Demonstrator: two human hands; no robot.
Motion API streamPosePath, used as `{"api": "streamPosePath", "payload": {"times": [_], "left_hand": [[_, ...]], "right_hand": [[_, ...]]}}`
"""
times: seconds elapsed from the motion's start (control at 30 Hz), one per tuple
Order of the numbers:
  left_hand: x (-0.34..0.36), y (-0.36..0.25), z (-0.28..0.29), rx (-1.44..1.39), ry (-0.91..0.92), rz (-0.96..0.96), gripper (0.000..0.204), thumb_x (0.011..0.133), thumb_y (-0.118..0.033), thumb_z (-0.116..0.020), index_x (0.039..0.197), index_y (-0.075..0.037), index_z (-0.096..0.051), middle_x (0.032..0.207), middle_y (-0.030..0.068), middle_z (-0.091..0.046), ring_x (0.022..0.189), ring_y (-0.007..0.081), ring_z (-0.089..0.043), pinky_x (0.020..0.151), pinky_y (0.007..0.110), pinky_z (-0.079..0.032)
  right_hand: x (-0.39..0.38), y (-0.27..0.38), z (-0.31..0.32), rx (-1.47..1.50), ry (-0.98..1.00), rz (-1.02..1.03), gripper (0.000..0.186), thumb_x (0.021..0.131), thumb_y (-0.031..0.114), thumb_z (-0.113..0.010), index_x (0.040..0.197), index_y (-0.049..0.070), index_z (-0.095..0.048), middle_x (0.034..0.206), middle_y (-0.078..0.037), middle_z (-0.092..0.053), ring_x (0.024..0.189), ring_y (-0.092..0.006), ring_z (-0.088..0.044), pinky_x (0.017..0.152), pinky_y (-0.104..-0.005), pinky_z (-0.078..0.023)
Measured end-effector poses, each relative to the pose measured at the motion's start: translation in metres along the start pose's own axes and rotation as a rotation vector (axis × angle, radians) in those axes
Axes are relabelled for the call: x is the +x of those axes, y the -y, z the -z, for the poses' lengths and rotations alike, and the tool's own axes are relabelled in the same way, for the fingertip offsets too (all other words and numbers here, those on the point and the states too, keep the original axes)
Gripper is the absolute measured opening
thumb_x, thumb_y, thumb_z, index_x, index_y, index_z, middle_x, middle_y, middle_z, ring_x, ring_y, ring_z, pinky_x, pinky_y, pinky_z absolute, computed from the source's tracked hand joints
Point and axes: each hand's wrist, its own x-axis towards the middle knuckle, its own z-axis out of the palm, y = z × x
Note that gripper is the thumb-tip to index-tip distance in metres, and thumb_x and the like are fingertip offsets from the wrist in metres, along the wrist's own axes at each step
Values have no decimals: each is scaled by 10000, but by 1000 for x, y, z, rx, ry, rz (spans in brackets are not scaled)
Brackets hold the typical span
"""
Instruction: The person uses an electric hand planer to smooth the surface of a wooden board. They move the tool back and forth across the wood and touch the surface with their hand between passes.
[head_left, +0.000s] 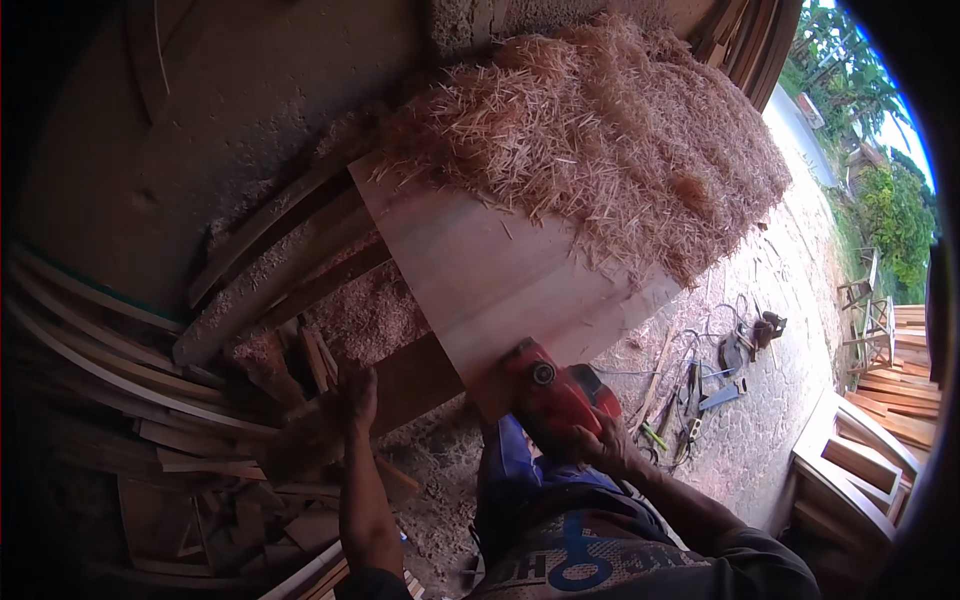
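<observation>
Right hand [600,438]: closed round the handle of the red power planer [555,402].
Left hand [358,398]: at the brown plank [412,384]; we cannot tell whether it grips or merely rests.
Red power planer: at the near edge of the pale board [490,275], beside the person's blue-clad leg [514,448].
Shavings heap [600,130]: covering the board's far part.
Hazards: we judge a weak left hold could let the plank skid; leaning close could catch clothing.

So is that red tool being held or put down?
Held: the right hand grips the near end of the red tool. Whether it's switched on, I cannot tell from this picture.
</observation>
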Motion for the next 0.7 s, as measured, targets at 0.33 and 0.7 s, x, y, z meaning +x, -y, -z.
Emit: {"api": "streamPosePath", "payload": {"times": [0.33, 0.7], "left_hand": [[11, -39, 56, -62, 179, -3, 436, 1055, -413, -380, 1409, -225, -551, 1501, 78, -504, 1450, 324, -365, 1218, 575, -173], [-14, -11, 12, -242, -58, 295, 456, 1008, -433, -508, 1328, -121, -601, 1504, 107, -472, 1444, 368, -345, 1217, 566, -193]], "right_hand": [[293, 134, -27, -233, -156, 550, 344, 999, 365, -502, 1226, 144, -638, 925, -184, -673, 772, -309, -679, 645, -431, -525], [168, 37, -34, -721, -263, 1152, 663, 787, 130, -757, 1381, 47, -475, 916, -166, -631, 685, -403, -584, 622, -507, -512]]}}
